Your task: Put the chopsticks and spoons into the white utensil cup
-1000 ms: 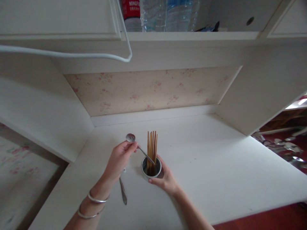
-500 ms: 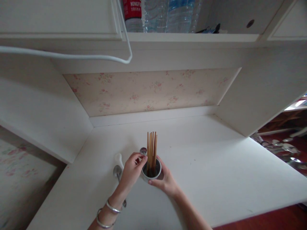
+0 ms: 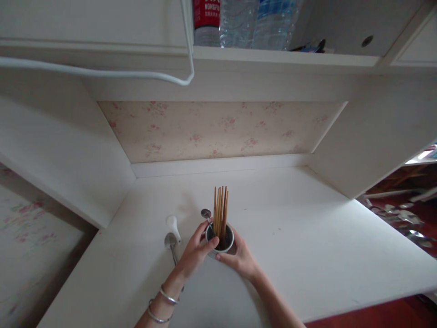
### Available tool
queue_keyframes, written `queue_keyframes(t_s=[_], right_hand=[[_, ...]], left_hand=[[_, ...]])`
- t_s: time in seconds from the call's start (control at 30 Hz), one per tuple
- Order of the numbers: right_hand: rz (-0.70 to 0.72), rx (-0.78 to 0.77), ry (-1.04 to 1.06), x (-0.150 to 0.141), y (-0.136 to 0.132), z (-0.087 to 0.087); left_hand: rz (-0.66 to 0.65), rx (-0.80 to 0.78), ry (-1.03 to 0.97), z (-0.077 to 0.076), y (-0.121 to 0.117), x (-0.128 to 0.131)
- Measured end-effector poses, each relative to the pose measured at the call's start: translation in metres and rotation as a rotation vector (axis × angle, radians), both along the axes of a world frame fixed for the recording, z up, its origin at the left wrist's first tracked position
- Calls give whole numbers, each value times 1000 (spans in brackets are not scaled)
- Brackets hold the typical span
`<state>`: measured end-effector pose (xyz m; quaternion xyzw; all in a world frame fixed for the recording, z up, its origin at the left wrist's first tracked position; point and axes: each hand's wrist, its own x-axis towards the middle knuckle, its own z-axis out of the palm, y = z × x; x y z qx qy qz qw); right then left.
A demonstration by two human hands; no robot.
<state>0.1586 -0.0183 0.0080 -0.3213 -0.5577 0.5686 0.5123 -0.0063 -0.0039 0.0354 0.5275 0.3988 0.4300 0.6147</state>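
A small round cup (image 3: 212,253) stands on the white countertop with several wooden chopsticks (image 3: 220,207) upright in it. A metal spoon (image 3: 205,213) leans in the cup, bowl up, against its left side. My left hand (image 3: 197,248) is closed around the cup's left side, its thumb over the rim. From the right, my right hand (image 3: 239,257) grips the same cup, thumb at the front. Left of the cup lie a white spoon (image 3: 173,226) and a second metal spoon (image 3: 170,240); my left forearm partly hides the metal one's handle.
The white countertop (image 3: 307,246) runs between side panels below a floral back wall (image 3: 221,132). Overhead, a shelf (image 3: 290,55) holds clear plastic bottles (image 3: 257,23), and a white cable (image 3: 119,73) hangs at the left. Shiny metal items (image 3: 403,218) lie beyond the right edge.
My left hand has moved right and lowered the metal spoon into the cup, let go of it and taken hold of the cup. My right hand still holds the cup.
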Motion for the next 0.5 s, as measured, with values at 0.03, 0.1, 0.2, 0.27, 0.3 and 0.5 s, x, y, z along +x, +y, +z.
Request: queue_keyframes(t_s=[0.03, 0.1, 0.2, 0.27, 0.3, 0.5], right_hand=[[-4, -5, -13, 0, 0, 0], [-10, -15, -38, -1, -1, -1], [-40, -23, -109, 0, -2, -1], [-56, -13, -193, 3, -4, -1], [-61, 0, -245, 5, -6, 0], [-304, 168, -361, 19, -24, 17]], left_hand=[[-23, -5, -53, -4, -2, 0], [-58, -5, -131, -11, -5, 0], [-106, 21, -200, -15, -7, -1], [-126, 45, -228, -16, -7, -2], [-128, 54, -239, -16, -7, -2], [-86, 47, -272, -16, -8, 2]])
